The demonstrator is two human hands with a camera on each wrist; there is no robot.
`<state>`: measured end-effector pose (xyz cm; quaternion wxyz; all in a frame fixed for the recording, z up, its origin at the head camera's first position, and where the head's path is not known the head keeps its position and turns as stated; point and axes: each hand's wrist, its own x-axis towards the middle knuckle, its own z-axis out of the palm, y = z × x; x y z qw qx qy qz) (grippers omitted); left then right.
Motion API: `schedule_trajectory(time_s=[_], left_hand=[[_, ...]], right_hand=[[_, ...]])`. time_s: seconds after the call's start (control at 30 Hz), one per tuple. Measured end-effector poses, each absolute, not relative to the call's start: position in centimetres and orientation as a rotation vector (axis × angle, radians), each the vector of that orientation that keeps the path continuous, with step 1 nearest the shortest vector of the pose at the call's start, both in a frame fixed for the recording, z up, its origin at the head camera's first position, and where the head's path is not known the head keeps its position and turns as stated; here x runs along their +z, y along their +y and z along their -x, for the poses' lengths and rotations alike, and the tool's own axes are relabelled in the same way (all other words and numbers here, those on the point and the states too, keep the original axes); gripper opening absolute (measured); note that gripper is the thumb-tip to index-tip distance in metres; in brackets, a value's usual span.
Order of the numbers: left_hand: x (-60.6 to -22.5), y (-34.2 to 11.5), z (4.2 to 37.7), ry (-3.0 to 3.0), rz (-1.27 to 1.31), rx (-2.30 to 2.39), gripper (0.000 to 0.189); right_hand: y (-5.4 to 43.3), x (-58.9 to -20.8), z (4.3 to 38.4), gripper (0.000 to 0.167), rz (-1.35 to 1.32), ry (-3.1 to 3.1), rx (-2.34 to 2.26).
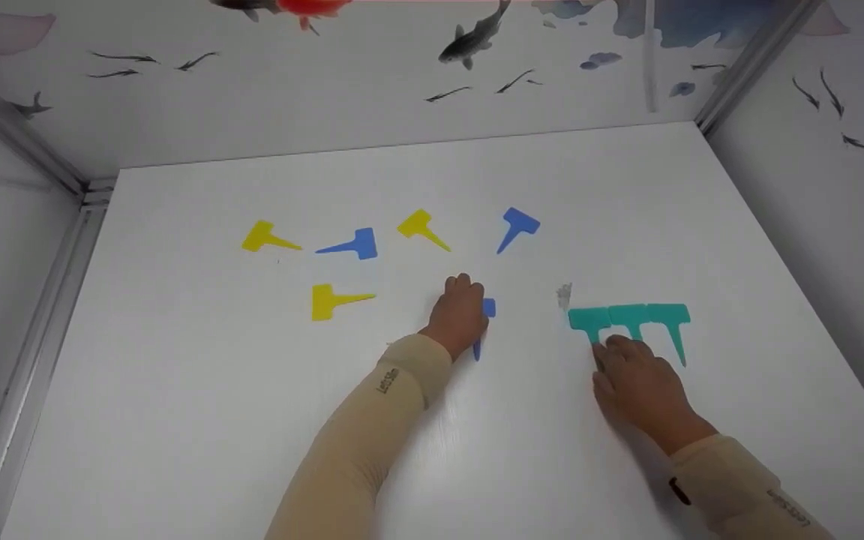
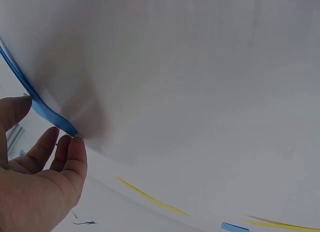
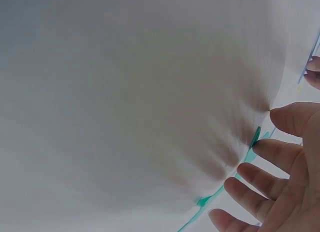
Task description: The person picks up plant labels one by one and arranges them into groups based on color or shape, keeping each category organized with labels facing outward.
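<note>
My left hand grips a blue T-shaped plant label low over the white table, near its middle. In the left wrist view, the thumb and fingertips are at opposite edges of this blue label. To the right, three teal plant labels lie side by side in a row, heads together and stems toward me: a left one, a middle one and a right one. My right hand rests over the stems of the left two, partly hiding them. Its fingers look spread and loosely bent in the right wrist view.
Beyond my left hand lie yellow labels and blue labels, turned various ways. Another yellow label lies left of that hand. A grey smudge marks the table. White panels with painted fish surround it.
</note>
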<state>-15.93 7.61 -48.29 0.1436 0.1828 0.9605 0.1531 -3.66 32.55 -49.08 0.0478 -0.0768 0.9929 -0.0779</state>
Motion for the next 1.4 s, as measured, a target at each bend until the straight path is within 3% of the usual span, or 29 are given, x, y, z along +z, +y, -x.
schedule_trajectory(time_s=[1.4], left_hand=[[-48.2,11.5,13.9,2.786,-0.595,0.436,0.022]], right_hand=[[33.1,-49.1,3.7,0.042,0.272,3.097,-0.268]])
